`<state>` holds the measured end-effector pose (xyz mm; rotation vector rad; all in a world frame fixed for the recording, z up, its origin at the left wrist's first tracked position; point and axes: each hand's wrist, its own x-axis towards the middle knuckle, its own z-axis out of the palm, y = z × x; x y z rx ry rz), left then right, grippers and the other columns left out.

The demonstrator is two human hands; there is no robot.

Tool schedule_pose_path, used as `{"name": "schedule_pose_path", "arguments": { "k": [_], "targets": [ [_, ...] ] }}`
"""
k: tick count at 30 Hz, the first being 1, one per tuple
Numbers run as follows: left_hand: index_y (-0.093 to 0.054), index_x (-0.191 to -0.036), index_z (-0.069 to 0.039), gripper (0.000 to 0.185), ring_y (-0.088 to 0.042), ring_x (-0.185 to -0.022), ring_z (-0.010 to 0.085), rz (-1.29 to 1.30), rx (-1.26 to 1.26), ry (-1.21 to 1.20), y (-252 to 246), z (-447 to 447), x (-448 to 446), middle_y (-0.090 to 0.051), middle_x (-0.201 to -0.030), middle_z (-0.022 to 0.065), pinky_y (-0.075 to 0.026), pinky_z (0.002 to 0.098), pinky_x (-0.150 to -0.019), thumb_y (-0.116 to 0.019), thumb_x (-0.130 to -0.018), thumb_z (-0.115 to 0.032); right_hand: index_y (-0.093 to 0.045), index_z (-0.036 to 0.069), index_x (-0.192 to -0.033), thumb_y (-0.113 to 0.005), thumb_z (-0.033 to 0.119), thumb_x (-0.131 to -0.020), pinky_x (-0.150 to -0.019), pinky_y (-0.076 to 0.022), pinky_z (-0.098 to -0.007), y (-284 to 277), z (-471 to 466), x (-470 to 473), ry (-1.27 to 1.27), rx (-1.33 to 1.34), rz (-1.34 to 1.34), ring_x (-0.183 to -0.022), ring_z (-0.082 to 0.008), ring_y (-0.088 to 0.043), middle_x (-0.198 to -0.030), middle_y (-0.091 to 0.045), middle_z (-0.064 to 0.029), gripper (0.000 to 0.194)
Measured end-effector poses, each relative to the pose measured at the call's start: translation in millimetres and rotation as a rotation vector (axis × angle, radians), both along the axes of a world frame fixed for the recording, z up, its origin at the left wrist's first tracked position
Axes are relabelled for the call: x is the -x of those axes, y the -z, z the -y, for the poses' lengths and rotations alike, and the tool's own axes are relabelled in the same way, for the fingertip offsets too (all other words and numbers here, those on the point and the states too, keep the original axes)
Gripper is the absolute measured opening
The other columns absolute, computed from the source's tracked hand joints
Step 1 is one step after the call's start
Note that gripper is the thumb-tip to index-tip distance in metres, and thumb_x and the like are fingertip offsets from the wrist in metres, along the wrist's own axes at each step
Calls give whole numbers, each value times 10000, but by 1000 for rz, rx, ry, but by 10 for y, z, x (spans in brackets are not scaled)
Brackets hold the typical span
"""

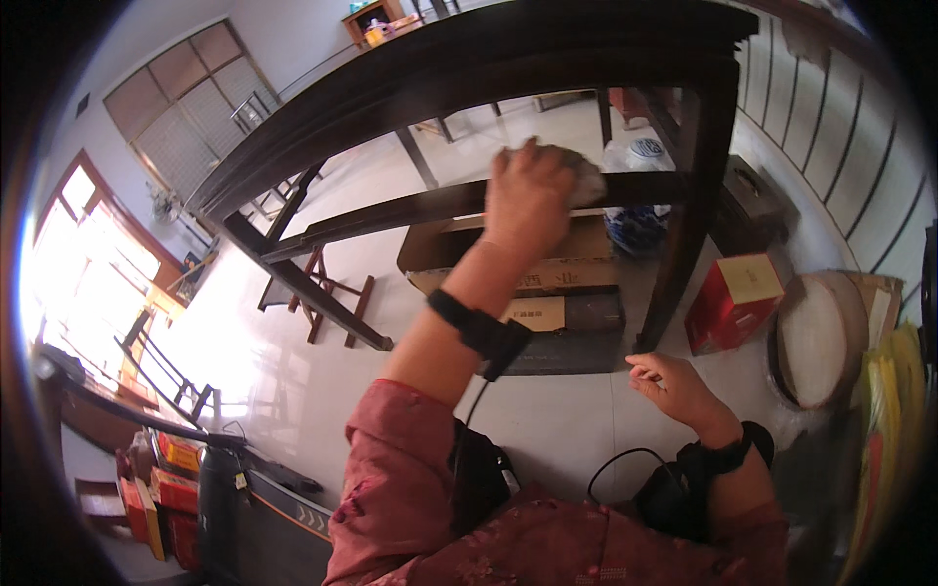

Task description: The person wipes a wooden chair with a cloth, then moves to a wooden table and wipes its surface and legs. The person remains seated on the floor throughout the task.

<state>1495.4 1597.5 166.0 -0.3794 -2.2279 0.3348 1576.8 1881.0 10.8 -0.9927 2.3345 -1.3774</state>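
A dark wooden table [469,66] stands in front of me, its apron, legs and a lower crossbar [410,207] facing me. My left hand [529,198] is raised over that crossbar, its fingers closed on a greyish cloth [582,176] that lies against the bar's right part; the hand is slightly blurred. Low on the right, my right hand [670,388] is near the foot of the table's right leg [678,242], with curled fingers and nothing seen in it. Both wrists wear black straps with cables.
Under the table are an open cardboard box [513,275], a dark box [571,351] and a blue-and-white porcelain jar [636,227]. To the right stand a red box [733,304] and a round sieve-like tray [813,340]. A treadmill-like machine [264,513] and red boxes [176,487] are at lower left.
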Motion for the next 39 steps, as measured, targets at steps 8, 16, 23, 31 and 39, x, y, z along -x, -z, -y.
{"name": "schedule_pose_path", "arguments": {
  "k": [8, 16, 23, 31, 39],
  "targets": [
    [-723, -969, -103, 302, -642, -1036, 307, 246, -145, -355, -327, 471, 37, -706, -969, 66, -523, 454, -825, -698, -817, -363, -589, 23, -1243, -669, 186, -932, -783, -537, -365, -111, -34, -129, 19, 16, -3, -923, -280, -686, -1027, -704, -148, 361],
    [-754, -938, -141, 355, -642, -1022, 308, 433, -324, -377, -438, 41, 276, -709, -998, 97, -520, 433, -838, -576, -898, -445, -573, 27, -1252, -674, 211, -931, -770, -538, -371, -82, -8, -141, -22, 6, -127, -910, -289, -683, -1019, -701, -136, 384],
    [-714, -1060, -242, 248, -561, -1159, 297, 129, 37, 15, -247, 103, 87, -655, -1132, 45, -431, 468, -969, -636, -831, -189, -602, 31, -1209, -719, 167, -891, -769, -551, -357, -19, -67, -66, 28, 49, -125, -898, -283, -689, -986, -699, -141, 365],
    [-685, -1090, -135, 374, -506, -1270, 279, 114, 162, 169, -151, 308, -84, -617, -1269, 36, -386, 485, -1035, -685, -722, -75, -588, 24, -1239, -681, 240, -924, -789, -535, -399, -107, -72, -126, 21, 3, -107, -969, -322, -673, -1067, -686, -172, 393],
    [-677, -1089, -170, 391, -511, -1278, 294, 58, 314, 242, -171, 584, -252, -595, -1320, 68, -397, 481, -1022, -713, -704, -119, -583, 15, -1250, -659, 253, -938, -832, -530, -415, -262, -156, -213, -12, -36, -49, -1015, -340, -660, -1140, -673, -181, 399]
  ]
}}
